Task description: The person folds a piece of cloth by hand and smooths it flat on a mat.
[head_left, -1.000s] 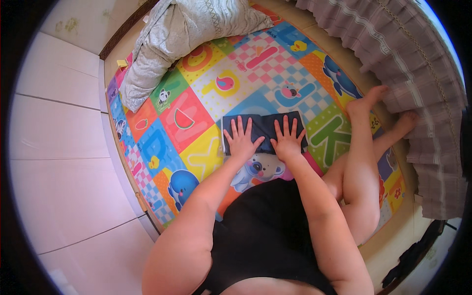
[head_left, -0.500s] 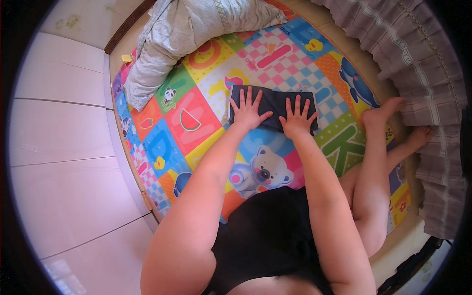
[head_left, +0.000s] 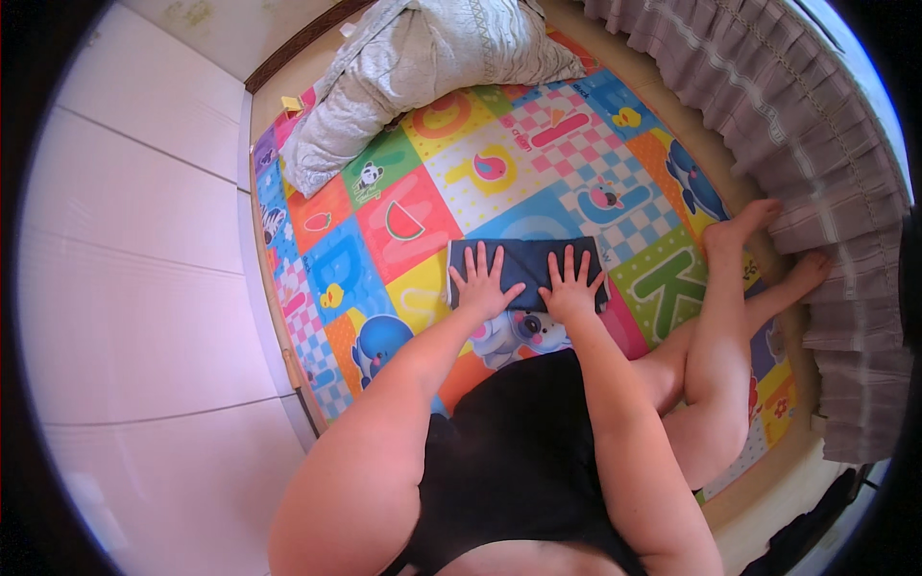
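A folded dark navy cloth (head_left: 525,255) lies flat on a colourful play mat (head_left: 437,226) in front of me. It forms a wide rectangle with a pale edge showing at its left and right ends. On its left part rests my left hand (head_left: 486,288), palm down with the fingers spread. My right hand (head_left: 571,291) presses on the right part the same way, thumb pointing towards the left one. Neither hand grips the cloth. Its near edge covers part of a bear printed on the mat. I cannot tell what kind of garment or cloth it is.
A crumpled pale grey quilt (head_left: 413,67) lies at the mat's far left. White cabinet panels (head_left: 144,288) run along the left, and a grey-mauve pleated curtain (head_left: 807,192) hangs on the right. My bare legs (head_left: 725,355) stretch over the mat's right side.
Both hands and the cloth have slid nearer to my body, so the cloth now covers part of the printed bear. The fingers remain spread flat. My view has shifted slightly.
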`<state>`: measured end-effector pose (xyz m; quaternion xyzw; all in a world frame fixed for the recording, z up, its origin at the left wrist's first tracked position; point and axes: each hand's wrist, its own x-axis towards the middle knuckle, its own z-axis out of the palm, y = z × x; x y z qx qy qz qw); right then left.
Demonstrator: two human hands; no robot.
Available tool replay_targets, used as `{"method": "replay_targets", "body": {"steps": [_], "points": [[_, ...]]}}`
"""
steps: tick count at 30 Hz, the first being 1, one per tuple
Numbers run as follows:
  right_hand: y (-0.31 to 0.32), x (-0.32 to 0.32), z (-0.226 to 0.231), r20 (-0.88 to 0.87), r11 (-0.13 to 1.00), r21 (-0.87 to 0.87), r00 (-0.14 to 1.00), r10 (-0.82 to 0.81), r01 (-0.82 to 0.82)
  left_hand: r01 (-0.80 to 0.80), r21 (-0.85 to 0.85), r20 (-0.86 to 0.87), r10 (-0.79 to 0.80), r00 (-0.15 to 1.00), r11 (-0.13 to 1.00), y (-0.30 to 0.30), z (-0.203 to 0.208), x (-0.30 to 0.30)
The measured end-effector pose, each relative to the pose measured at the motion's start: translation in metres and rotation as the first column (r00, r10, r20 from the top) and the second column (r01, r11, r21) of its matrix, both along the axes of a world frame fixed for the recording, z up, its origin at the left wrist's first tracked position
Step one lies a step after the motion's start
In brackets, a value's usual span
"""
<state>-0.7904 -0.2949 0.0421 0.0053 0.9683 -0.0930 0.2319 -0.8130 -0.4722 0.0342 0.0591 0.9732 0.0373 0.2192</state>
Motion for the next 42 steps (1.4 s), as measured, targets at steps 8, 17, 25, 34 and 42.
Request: {"method": "replay_targets", "body": {"steps": [8,17,25,34,42], "points": [[-0.014,0.072,0.007,0.026,0.988,-0.008,0.987,0.157,-0.156,-0.070,-0.009,0.062,0.070,0.996,0.998,-0.023,0.003,0.100],[-0.013,0.082,0.000,-0.033,0.984,-0.011,0.983,0.178,-0.179,-0.052,0.008,-0.183,0.052,0.982,0.999,-0.024,-0.020,0.116],[-0.008,0.037,-0.010,-0.199,0.992,0.027,0.972,0.127,-0.124,0.023,0.103,-0.364,0.016,0.931,0.994,-0.021,-0.026,0.049],[0.001,-0.047,-0.018,-0.131,1.000,0.022,0.991,0.018,-0.015,0.142,-0.012,-0.297,-0.139,0.945,0.990,-0.007,-0.028,-0.064],[0.009,-0.076,-0.015,-0.097,0.999,-0.046,0.995,-0.033,0.029,0.150,-0.048,-0.135,-0.155,0.979,0.987,0.005,-0.015,-0.110]]}}
